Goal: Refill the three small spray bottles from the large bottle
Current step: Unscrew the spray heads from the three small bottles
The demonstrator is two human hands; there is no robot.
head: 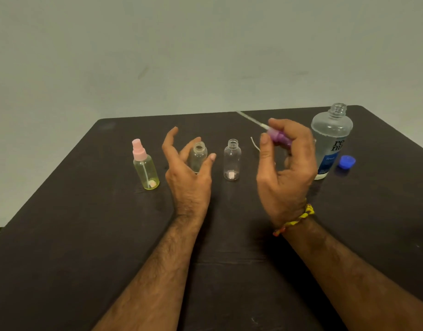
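While the right hand (285, 168) gripped a purple spray head (280, 137) between thumb and curled fingers, its dip tube (251, 119) slanted up toward the table's (62, 235) far edge. The left hand (186, 168) hovered released, fingers spread and loosely bent, just in front of the middle bottle (199, 156), which stood uncapped; I could not tell whether they touched. Left of it stood the capped bottle (146, 169) with a pink spray head (138, 149), yellowish and upright. Right of the middle one stood a third bottle (232, 160), clear and open-necked. The large bottle (331, 139) stood uncapped near the far right corner, partly hidden behind the right hand. Its blue cap (346, 161) lay just beside it, toward the right edge. A thin white tube (254, 143) showed left of the right thumb. A yellow wristband (295, 219) circled the right wrist.
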